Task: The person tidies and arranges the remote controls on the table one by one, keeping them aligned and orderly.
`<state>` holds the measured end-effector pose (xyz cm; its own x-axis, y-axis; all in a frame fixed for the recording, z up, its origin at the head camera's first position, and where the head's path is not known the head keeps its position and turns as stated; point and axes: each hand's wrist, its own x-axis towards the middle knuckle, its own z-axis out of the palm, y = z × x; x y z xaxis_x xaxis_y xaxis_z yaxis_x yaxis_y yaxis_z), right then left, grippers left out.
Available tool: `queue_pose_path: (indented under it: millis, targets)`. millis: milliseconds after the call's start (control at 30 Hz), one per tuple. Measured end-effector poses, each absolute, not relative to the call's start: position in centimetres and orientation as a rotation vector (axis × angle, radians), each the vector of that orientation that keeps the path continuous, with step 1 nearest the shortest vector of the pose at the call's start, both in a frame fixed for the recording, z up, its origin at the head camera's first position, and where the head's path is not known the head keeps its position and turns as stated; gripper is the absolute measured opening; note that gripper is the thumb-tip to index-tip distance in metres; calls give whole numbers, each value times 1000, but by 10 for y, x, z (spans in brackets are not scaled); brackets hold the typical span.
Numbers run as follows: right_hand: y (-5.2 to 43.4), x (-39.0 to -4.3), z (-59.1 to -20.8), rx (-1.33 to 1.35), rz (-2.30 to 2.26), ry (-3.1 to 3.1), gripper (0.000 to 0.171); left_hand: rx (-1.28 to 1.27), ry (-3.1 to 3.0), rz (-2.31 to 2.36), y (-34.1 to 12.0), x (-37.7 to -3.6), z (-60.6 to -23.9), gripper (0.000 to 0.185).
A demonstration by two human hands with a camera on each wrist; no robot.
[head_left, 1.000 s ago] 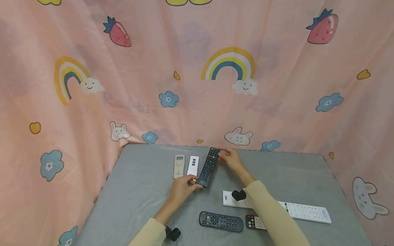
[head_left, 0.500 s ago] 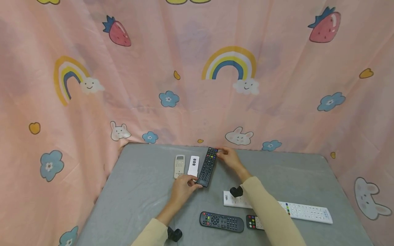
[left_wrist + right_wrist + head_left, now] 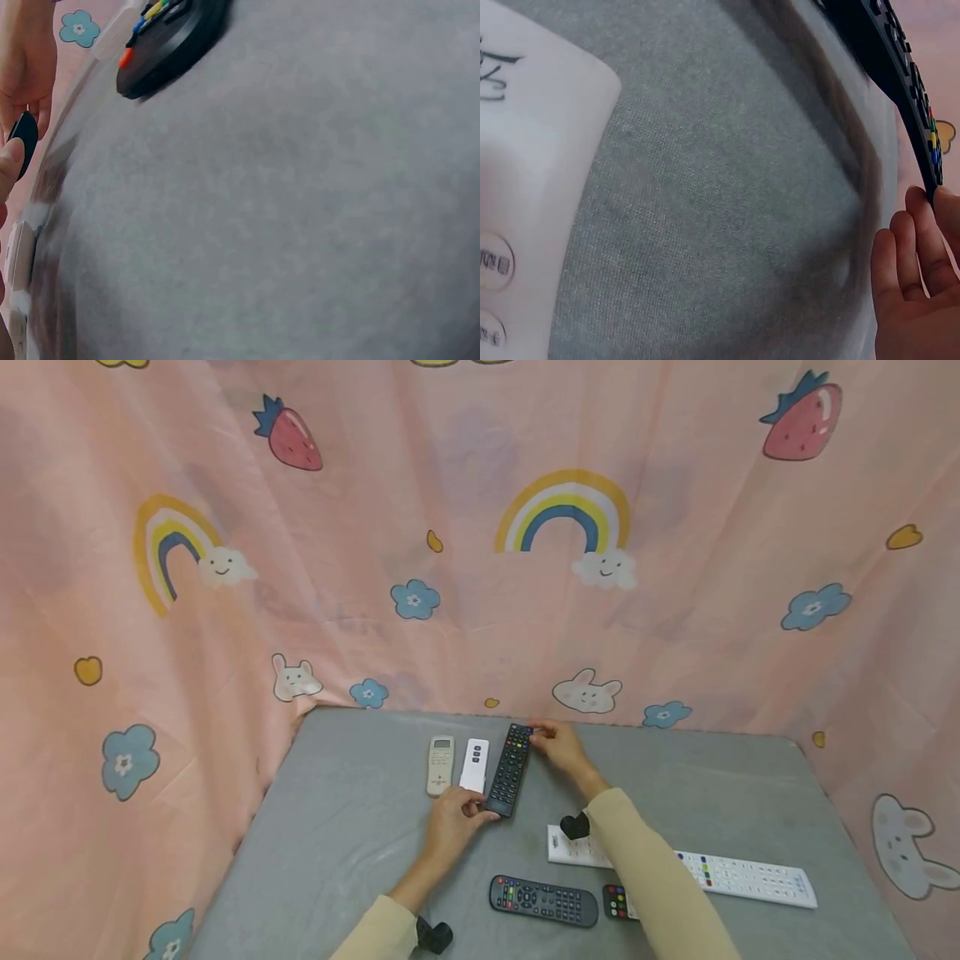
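Both hands hold a long black remote control (image 3: 510, 770) near the back of the table. My left hand (image 3: 447, 827) pinches its near end; the thumb shows against that end (image 3: 26, 135) in the left wrist view. At the far end, my right hand (image 3: 561, 750) pinches it between thumb and fingers. In the right wrist view the remote (image 3: 904, 90) looks tilted, its buttons facing away from the camera. Just left of it lies a small white remote (image 3: 474, 764), its near end partly hidden by my left hand. Farther left is a beige remote with a small display (image 3: 440, 766).
A dark grey remote (image 3: 543, 902) lies crosswise in front. Beside it, a black remote with coloured buttons (image 3: 617, 902) is mostly under my right sleeve. White remotes (image 3: 750, 878) lie to the right, partly covered by that arm. A pink patterned curtain (image 3: 465, 635) borders the grey table.
The far end of the black remote has shifted slightly left, towards the small white one, and my right hand has moved with it. The head view has shifted a little.
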<state>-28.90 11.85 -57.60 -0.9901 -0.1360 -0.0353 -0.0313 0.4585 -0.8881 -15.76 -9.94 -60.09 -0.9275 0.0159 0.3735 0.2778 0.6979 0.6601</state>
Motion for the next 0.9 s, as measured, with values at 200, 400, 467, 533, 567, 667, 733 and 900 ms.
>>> queue_pose_path:
  millis: [200,400,467,533,567,667,733,900]
  targets:
    - [116,-289,-578,-143,-1538,2617,28,-232,-2568,-1114,-96,-155,-603,28]
    - [113,-288,-578,-168,-1474,2653,28,-201,-2599,-1140,-94,-155,-605,26]
    - [113,-288,-577,-173,-1462,2659,28,-189,-2605,-1143,-93,-155,-606,25]
    - [112,-288,-577,-173,-1448,2665,29,-179,-2607,-1143,-92,-155,-606,26]
    - [112,-288,-577,-172,-1439,2669,29,-178,-2606,-1139,-92,-155,-606,26]
    - [110,-289,-578,-157,-1421,2676,29,-177,-2601,-1114,-91,-154,-607,26]
    - [109,-290,-578,-139,-1408,2674,30,-171,-2601,-1096,-90,-153,-606,26]
    - [105,-290,-580,-110,-1385,2675,30,-140,-2615,-1082,-89,-151,-607,26]
